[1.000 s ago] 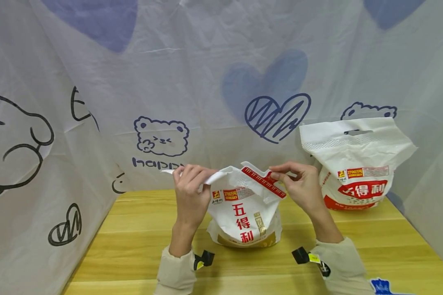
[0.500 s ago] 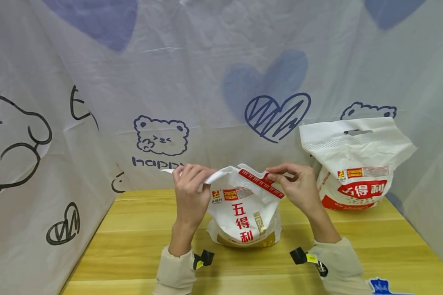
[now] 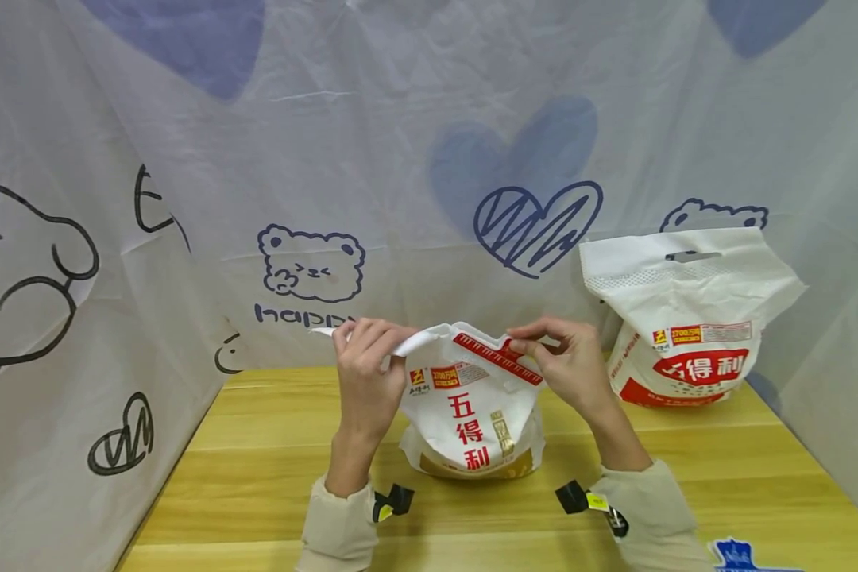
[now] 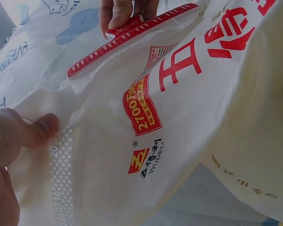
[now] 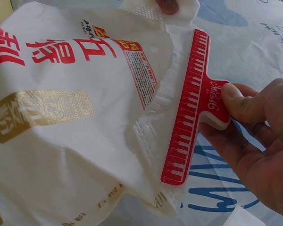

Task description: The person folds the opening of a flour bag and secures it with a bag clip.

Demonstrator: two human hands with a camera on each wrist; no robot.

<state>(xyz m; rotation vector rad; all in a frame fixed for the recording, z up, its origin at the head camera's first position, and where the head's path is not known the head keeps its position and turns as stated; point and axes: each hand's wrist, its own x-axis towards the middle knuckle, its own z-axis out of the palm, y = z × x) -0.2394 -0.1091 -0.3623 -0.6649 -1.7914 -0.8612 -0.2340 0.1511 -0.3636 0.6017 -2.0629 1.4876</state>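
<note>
A white flour bag with red lettering stands on the wooden table in the middle of the head view. My left hand grips its top edge on the left; in the left wrist view the thumb presses on the bag's white top strip. My right hand pinches the handle of a red clip with a piano-key print, thumb on top. The clip lies slantwise across the right part of the bag's top edge. How far its jaws are apart cannot be seen.
A second white flour bag with a handle slot stands at the back right of the table. Printed cloth hangs behind and at both sides. A blue and white item shows at the front right edge.
My right hand has moved a little left with the red clip, which now sits slightly closer to the bag's middle. The left hand and its grip stay nearly the same.
</note>
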